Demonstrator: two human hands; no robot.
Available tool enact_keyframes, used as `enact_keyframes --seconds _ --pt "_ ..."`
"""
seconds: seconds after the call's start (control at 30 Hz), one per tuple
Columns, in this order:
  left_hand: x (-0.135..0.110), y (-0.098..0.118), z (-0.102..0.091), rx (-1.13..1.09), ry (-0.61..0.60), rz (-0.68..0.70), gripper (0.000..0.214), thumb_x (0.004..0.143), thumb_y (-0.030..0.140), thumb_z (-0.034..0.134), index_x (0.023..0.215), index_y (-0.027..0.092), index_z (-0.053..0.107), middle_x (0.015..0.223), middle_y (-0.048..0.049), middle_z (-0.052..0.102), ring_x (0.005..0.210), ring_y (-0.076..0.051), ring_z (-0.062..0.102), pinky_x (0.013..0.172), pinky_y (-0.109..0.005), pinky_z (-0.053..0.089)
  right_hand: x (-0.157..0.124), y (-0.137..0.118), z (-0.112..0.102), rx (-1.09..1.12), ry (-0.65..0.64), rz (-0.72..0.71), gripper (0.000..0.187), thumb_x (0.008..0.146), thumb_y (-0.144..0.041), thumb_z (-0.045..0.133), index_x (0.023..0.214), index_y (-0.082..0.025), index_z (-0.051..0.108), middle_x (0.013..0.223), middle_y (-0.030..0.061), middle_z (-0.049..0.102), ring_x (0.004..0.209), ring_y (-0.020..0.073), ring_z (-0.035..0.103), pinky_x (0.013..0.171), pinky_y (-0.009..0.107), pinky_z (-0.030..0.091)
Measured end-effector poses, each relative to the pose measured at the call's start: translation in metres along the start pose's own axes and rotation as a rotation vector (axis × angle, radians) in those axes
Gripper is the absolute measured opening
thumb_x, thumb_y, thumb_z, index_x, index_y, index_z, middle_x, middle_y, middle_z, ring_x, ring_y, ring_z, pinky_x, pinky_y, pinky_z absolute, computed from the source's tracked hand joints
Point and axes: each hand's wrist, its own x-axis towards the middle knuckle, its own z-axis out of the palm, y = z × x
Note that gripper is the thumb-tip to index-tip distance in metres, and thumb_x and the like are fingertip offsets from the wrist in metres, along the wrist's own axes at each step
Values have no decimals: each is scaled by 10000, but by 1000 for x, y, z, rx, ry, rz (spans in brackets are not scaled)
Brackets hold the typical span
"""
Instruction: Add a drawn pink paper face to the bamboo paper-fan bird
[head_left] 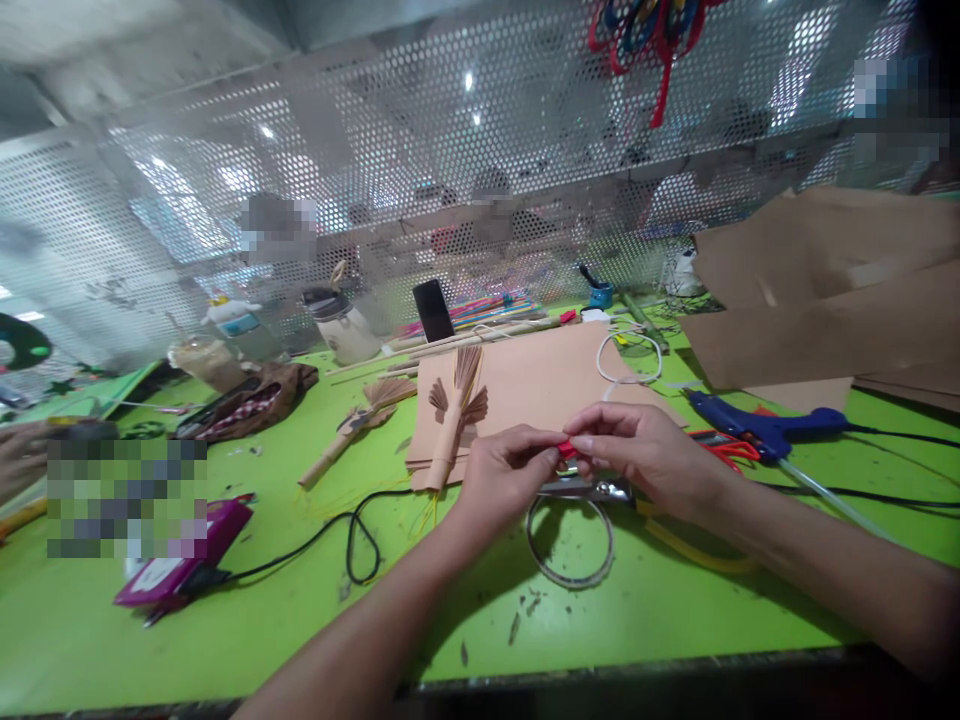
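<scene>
Between the fingertips of both hands is a small red piece (566,449), too small and covered to identify. My left hand (504,468) pinches it from the left, and my right hand (643,447) pinches it from the right. Just under the hands lie scissors (600,490), partly hidden, and a thin ring (571,582) on the green table (465,610). Left of my hands, a folded brown paper figure (448,430) with pleated fans rests on a stack of tan paper (525,365). A similar paper figure (345,440) lies farther left.
A blue glue gun (772,425) with a black cord lies at right, before large brown paper sheets (825,300). A purple box (187,555) trails a cable at left. Behind stand a phone (433,311), a jar (345,325) and a perforated screen (390,150). Another person's hand (26,460) is at far left.
</scene>
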Motion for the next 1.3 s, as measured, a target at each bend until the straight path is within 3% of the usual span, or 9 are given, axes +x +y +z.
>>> enact_keyframes --seconds 0.3,0.83,1.0,1.17,1.3 --pt "1 3 1 -20 43 -25 221 732 360 770 791 147 770 709 -67 708 632 -164 629 612 -280 520 2 1 -1 -17 -23 20 258 694 -320 801 882 -172 705 683 21 718 655 146 659 691 306 522" --pt "3 -1 2 -125 55 -96 266 661 360 829 766 139 726 661 -42 683 565 -127 600 551 -249 510 0 -2 3 -155 11 9 307 683 -376 800 879 -166 695 644 11 696 616 142 647 632 294 511" --pt "5 -2 1 -129 28 -118 312 628 389 843 758 136 713 652 -37 682 562 -126 607 554 -247 511 0 -4 4 -270 47 -63 248 687 -336 791 849 -172 699 653 6 701 629 143 653 653 306 522" --pt "7 -3 2 -129 63 -85 320 613 393 850 740 141 701 666 -32 683 587 -125 610 564 -243 515 1 -3 3 -142 13 -17 300 698 -347 797 908 -168 680 709 18 711 673 141 662 684 295 527" --pt "6 -6 2 -122 95 -58 286 637 363 842 746 144 695 676 -33 681 606 -124 611 573 -237 507 3 2 2 -50 -15 48 292 752 -427 748 799 -154 656 688 14 673 630 126 644 668 295 538"
